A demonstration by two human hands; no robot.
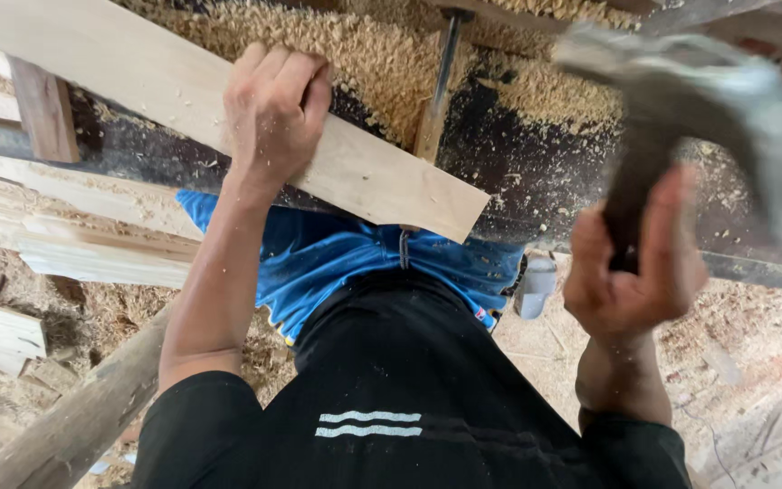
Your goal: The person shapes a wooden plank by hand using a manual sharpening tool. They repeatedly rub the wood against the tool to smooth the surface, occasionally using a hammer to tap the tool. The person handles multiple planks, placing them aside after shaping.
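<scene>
A pale plank (228,109) is pinned flat on the sawdust-strewn counter (536,172) by the left hand (273,109), fingers curled over its far edge. Its long axis runs from upper left to lower right. A hammer (708,100), blurred, is gripped in the closed right hand (635,263), raised right of the plank's free end.

Hammer head (717,100) motion-blurred, handle partly hidden.

Sawdust (355,45) heaps on a dark workbench (536,172); loose planks (92,254) lie over the shaving-strewn floor (753,362).
</scene>
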